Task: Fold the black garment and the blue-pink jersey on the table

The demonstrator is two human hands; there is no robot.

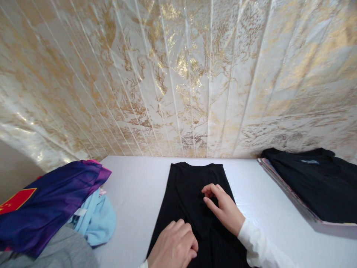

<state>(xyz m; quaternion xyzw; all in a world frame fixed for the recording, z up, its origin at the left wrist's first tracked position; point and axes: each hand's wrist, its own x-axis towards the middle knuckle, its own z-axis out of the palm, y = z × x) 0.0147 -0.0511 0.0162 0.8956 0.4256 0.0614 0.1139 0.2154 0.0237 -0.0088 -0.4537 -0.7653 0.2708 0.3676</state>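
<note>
A black garment (189, 197), folded into a long narrow shape, lies on the white table in front of me. Its neckline-like edge points to the wall, and folded layers cross its middle. Over its lower left part is my left hand (175, 243), with the fingers curled and the thumb close to them; whether cloth is inside them is hidden. My right hand (223, 206) is above the right side of the garment. Its fingers are bent, a gap shows between thumb and forefinger, and nothing is held.
At the left is a loose pile: a purple and navy garment (61, 197) with a red patch, a light blue one (102, 219) and a grey one (64, 249). A stack of folded clothes, black shirt (312, 186) on top, lies at the right. A gold-patterned sheet (178, 74) covers the wall behind the table (131, 193).
</note>
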